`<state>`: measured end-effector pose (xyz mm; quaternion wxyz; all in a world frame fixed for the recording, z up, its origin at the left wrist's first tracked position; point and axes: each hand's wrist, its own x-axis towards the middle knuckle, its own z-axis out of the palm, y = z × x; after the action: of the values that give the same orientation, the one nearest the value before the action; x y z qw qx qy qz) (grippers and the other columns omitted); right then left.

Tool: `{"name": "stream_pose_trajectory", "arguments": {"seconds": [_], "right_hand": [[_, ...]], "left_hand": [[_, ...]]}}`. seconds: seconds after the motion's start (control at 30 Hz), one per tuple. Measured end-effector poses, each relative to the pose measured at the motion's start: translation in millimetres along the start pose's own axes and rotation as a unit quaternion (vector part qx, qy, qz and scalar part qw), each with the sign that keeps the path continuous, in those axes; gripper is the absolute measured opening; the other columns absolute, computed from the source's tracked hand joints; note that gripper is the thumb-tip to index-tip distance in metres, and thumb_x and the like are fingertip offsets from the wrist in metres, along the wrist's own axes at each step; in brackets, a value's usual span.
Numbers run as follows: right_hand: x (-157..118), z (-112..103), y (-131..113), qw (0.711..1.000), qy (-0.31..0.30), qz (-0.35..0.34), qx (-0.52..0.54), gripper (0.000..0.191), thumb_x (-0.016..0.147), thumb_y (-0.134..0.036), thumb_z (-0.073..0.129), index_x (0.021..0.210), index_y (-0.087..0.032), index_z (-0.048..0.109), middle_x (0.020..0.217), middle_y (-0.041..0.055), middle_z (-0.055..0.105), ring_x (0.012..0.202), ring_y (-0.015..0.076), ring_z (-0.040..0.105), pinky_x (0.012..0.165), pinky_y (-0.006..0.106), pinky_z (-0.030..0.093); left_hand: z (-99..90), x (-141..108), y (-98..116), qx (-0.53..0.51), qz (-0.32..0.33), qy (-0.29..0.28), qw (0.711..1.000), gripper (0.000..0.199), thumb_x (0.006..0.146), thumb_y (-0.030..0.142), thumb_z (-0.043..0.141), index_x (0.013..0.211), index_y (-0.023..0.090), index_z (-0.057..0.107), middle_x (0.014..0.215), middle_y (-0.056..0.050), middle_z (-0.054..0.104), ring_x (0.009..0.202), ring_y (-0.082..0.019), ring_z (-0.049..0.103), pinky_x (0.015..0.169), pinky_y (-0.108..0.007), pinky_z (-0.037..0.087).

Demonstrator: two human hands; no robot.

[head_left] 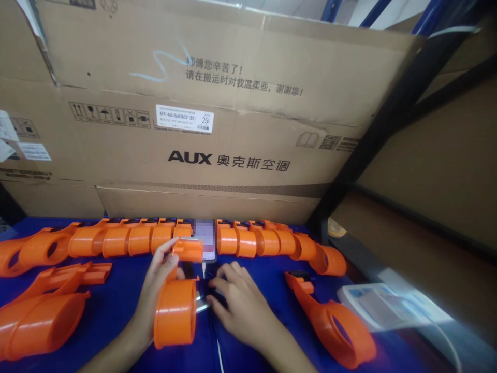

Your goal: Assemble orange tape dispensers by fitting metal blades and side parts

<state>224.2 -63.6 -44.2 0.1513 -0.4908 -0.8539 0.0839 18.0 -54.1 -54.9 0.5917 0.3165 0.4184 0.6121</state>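
An orange plastic piece [175, 313] with a wide ring at its lower end is held by my left hand [157, 280], whose fingers and thumb close round its narrower upper part. To the right of it, my right hand [236, 295] has its fingers bent beside a dark item with a shiny metallic strip [202, 304]; blur and the fingers hide what this item is. Behind both hands a phone [205, 238] stands upright with a white cable plug [204, 269] at its lower end.
Orange ringed pieces [116, 241] line the back of the blue surface [128, 290]. More lie at the left [42, 316] and right [341, 331]. A white device [380, 305] with a cable sits at the right, before a black rack post [361, 140]. A large cardboard box [233, 134] stands behind.
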Motion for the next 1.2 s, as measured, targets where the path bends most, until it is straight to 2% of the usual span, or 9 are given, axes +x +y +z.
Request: {"name": "stream_pose_trajectory", "arguments": {"seconds": [0.1, 0.2, 0.37, 0.43, 0.53, 0.67, 0.83, 1.0, 1.2], "right_hand": [[0.1, -0.8, -0.8, 1.000, 0.000, 0.008, -0.006, 0.017, 0.099, -0.032, 0.061, 0.108, -0.024, 0.072, 0.115, 0.0088, 0.063, 0.106, 0.0269, 0.055, 0.094, 0.042, 0.044], [0.7, -2.7, -3.8, 1.000, 0.002, -0.006, 0.008, 0.022, 0.100, -0.033, 0.060, 0.117, -0.025, 0.070, 0.120, 0.0088, 0.064, 0.111, 0.0279, 0.054, 0.098, 0.044, 0.043], [3.7, -6.3, -17.3, 0.996, -0.004, -0.080, 0.027, 0.037, 0.103, -0.042, 0.053, 0.136, -0.028, 0.062, 0.154, 0.0086, 0.052, 0.128, 0.0318, 0.046, 0.104, 0.049, 0.038], [5.6, -7.3, -21.0, 0.996, -0.008, -0.090, 0.025, 0.040, 0.104, -0.042, 0.051, 0.140, -0.028, 0.059, 0.158, 0.0081, 0.048, 0.127, 0.0329, 0.045, 0.103, 0.050, 0.038], [8.4, -9.5, -20.6, 0.995, -0.024, -0.098, 0.025, 0.042, 0.105, -0.042, 0.049, 0.143, -0.026, 0.057, 0.155, 0.0083, 0.054, 0.119, 0.0322, 0.048, 0.096, 0.047, 0.040], [10.7, -11.5, -17.0, 0.993, -0.042, -0.108, 0.018, 0.035, 0.107, -0.038, 0.043, 0.130, -0.025, 0.066, 0.138, 0.0083, 0.066, 0.108, 0.0292, 0.050, 0.087, 0.042, 0.040], [13.9, -4.7, -18.7, 0.993, -0.026, -0.112, -0.006, 0.033, 0.107, -0.041, 0.045, 0.131, -0.030, 0.064, 0.143, 0.0098, 0.058, 0.115, 0.0306, 0.046, 0.089, 0.044, 0.038], [18.7, 3.9, -15.7, 0.994, -0.023, -0.104, -0.032, 0.041, 0.105, -0.044, 0.047, 0.143, -0.031, 0.055, 0.143, 0.0120, 0.054, 0.115, 0.0321, 0.045, 0.084, 0.043, 0.039], [17.9, 8.3, -14.4, 0.992, -0.026, -0.114, -0.040, 0.028, 0.103, -0.038, 0.052, 0.123, -0.026, 0.067, 0.129, 0.0098, 0.060, 0.116, 0.0319, 0.043, 0.082, 0.042, 0.038]], "left_hand": [[-0.8, 3.7, 0.6, -0.003, 0.009, 0.004, 1.000, 0.059, 0.084, 0.050, 0.076, 0.138, 0.033, 0.057, 0.064, 0.007, 0.055, 0.049, -0.009, 0.049, 0.048, -0.019, 0.043], [-0.9, 6.3, -0.9, -0.012, 0.012, -0.003, 1.000, 0.059, 0.085, 0.048, 0.076, 0.138, 0.034, 0.056, 0.063, 0.008, 0.055, 0.049, -0.009, 0.048, 0.048, -0.019, 0.042], [-0.6, 3.5, -5.9, -0.012, 0.012, -0.018, 1.000, 0.068, 0.084, 0.049, 0.077, 0.145, 0.031, 0.050, 0.064, 0.006, 0.058, 0.051, -0.012, 0.050, 0.051, -0.022, 0.045], [-0.4, 2.8, -7.5, -0.005, 0.023, -0.026, 0.999, 0.069, 0.084, 0.047, 0.077, 0.144, 0.028, 0.050, 0.065, 0.004, 0.061, 0.054, -0.013, 0.052, 0.054, -0.023, 0.047], [0.1, 3.0, -8.6, 0.015, 0.040, -0.037, 0.998, 0.065, 0.085, 0.045, 0.076, 0.142, 0.025, 0.053, 0.066, 0.003, 0.063, 0.056, -0.013, 0.053, 0.057, -0.023, 0.047], [0.5, 3.8, -8.9, 0.029, 0.058, -0.042, 0.997, 0.061, 0.086, 0.044, 0.075, 0.140, 0.026, 0.054, 0.066, 0.004, 0.062, 0.055, -0.013, 0.053, 0.055, -0.022, 0.045], [1.0, 2.6, -8.6, 0.026, 0.055, -0.031, 0.998, 0.061, 0.081, 0.043, 0.078, 0.137, 0.027, 0.059, 0.077, 0.002, 0.067, 0.057, -0.013, 0.056, 0.057, -0.024, 0.047], [4.0, -1.7, -6.3, 0.052, 0.074, -0.045, 0.995, 0.057, 0.087, 0.044, 0.073, 0.139, 0.025, 0.056, 0.071, 0.003, 0.063, 0.061, -0.014, 0.055, 0.062, -0.024, 0.045], [4.4, -2.8, -8.4, 0.055, 0.077, -0.069, 0.993, 0.059, 0.089, 0.042, 0.072, 0.141, 0.023, 0.052, 0.079, 0.002, 0.065, 0.061, -0.013, 0.052, 0.062, -0.024, 0.044]]}}
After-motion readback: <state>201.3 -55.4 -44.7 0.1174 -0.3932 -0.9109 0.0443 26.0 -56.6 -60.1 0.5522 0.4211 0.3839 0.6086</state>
